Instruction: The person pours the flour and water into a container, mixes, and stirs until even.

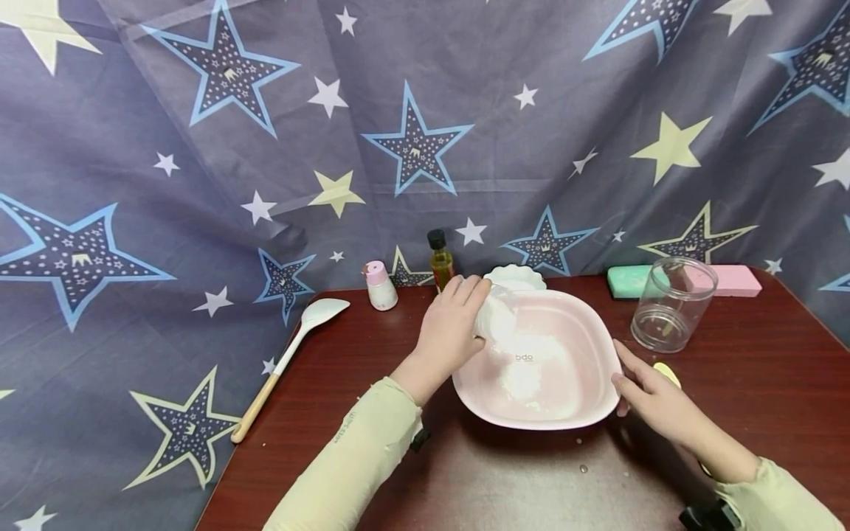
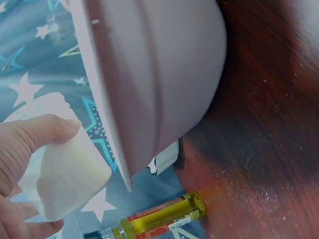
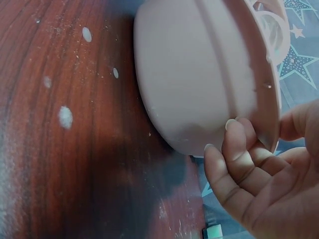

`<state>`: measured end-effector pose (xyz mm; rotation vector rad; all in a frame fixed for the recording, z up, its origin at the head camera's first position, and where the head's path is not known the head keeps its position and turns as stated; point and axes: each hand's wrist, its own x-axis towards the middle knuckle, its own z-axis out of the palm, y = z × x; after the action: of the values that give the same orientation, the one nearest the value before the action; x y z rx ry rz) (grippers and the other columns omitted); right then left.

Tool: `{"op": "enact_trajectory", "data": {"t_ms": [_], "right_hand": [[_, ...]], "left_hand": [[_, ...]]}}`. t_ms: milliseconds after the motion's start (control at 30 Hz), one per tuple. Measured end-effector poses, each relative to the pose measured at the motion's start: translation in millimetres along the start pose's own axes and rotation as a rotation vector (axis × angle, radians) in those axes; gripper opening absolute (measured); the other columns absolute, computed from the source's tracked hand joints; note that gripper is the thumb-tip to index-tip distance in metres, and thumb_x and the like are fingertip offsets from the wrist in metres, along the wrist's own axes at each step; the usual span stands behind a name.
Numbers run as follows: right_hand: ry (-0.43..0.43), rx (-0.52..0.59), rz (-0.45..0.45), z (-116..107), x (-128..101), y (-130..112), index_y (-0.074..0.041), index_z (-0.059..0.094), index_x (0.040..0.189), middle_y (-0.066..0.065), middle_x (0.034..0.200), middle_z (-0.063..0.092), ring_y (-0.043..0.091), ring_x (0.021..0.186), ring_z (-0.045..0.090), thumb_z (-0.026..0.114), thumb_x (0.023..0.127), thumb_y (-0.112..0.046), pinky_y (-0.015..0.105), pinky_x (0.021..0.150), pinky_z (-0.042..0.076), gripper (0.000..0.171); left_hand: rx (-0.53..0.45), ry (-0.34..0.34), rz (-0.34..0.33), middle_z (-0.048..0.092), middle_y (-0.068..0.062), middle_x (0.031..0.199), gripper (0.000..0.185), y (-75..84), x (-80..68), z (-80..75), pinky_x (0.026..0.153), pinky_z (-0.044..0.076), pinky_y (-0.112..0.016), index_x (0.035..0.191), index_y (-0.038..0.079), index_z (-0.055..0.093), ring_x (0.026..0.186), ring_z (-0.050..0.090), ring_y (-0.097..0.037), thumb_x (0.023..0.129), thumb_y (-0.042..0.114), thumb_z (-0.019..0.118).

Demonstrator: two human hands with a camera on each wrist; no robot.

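Observation:
My left hand [image 1: 451,324] grips a whitish cup [image 1: 494,318], tipped over the left side of a pink basin [image 1: 598,332]. In the left wrist view, the thumb presses across the side of the cup [image 2: 75,174], next to the basin's outer wall [image 2: 184,64]. Through the right wrist view, the cup's round mouth [image 3: 273,35] shows above the rim. A shiny whitish patch covers part of the basin floor. My right hand [image 1: 654,398] holds the basin's right rim, with the thumb at the lip and the fingers [image 3: 237,149] curled underneath against the outer wall.
Behind the basin stand an oil bottle [image 1: 441,258], a pink-topped shaker [image 1: 381,287] and a scalloped white dish [image 1: 514,276]. A white spatula [image 1: 285,361] lies left. To the right are a clear jar [image 1: 672,310], green block [image 1: 627,282] and pink block [image 1: 737,280]. Something yellow [image 1: 667,373] sits behind my right hand.

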<state>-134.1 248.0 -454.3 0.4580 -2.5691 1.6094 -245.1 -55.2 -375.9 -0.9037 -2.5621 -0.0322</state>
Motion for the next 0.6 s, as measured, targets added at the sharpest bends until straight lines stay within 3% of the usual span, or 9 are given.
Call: {"op": "enact_trajectory", "data": {"t_ms": [267, 467, 600], "right_hand": [[-0.002, -0.010, 0.016, 0, -1, -2, 0.017, 0.020, 0.146, 0.003, 0.075, 0.059, 0.013, 0.059, 0.056, 0.047, 0.101, -0.002, 0.029, 0.058, 0.049, 0.056], [0.000, -0.009, 0.005, 1, 0, -2, 0.017, 0.020, 0.146, 0.005, 0.077, 0.059, 0.014, 0.058, 0.056, 0.047, 0.101, 0.000, 0.029, 0.057, 0.048, 0.055], [0.005, -0.019, 0.016, 1, 0, -2, 0.017, 0.020, 0.146, 0.005, 0.078, 0.059, 0.013, 0.058, 0.056, 0.047, 0.101, 0.000, 0.028, 0.057, 0.048, 0.055]], "left_hand": [[-0.444, 0.011, -0.206, 0.054, 0.003, 0.131, 0.082, -14.2, -2.5, -6.1, 0.096, 0.044, -0.041, 0.133, 0.020, 0.052, 0.121, 0.048, -0.019, 0.060, 0.025, 0.090], [-0.683, 0.048, -0.331, 0.060, 0.001, 0.124, 0.081, -29.4, -9.3, -7.2, 0.095, 0.045, -0.039, 0.133, 0.022, 0.055, 0.112, 0.055, -0.016, 0.061, 0.028, 0.091], [-0.935, 0.037, -0.433, 0.061, -0.001, 0.125, 0.083, -41.2, -15.3, -6.6, 0.096, 0.044, -0.039, 0.136, 0.024, 0.053, 0.113, 0.056, -0.019, 0.063, 0.022, 0.091]]}}
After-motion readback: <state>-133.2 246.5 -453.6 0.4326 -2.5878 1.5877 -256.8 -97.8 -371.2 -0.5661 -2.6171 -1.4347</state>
